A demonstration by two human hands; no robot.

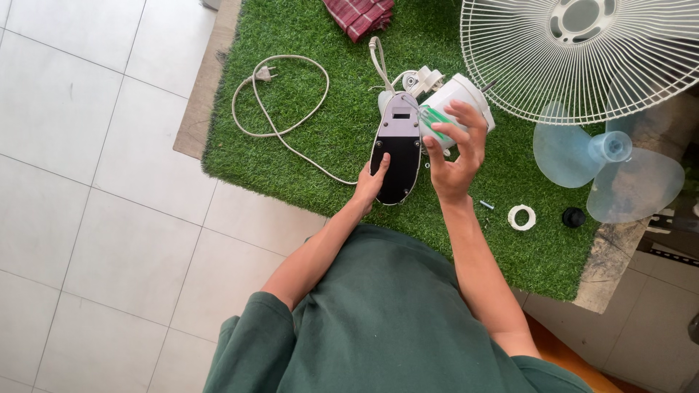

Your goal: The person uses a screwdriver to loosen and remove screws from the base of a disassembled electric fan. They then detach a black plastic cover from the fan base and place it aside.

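A fan body lies on green artificial turf (pixel 291 138): a dark oval base plate (pixel 397 160) faces up, and a white motor housing (pixel 460 102) lies beside it. My left hand (pixel 370 183) rests against the lower left edge of the base plate. My right hand (pixel 455 149) is raised over the motor housing and grips a screwdriver with a green handle (pixel 435 120). Its tip is hidden by my fingers. A white power cord with a plug (pixel 280 91) runs from the fan and loops to the left.
A white wire fan grille (pixel 582 65) lies top right, with translucent blue blades (pixel 608 164) below it. A white ring (pixel 521 217), a black knob (pixel 573 217) and a small screw (pixel 486 205) sit on the turf. A red checked cloth (pixel 358 14) lies above. White floor tiles (pixel 95 182) spread left.
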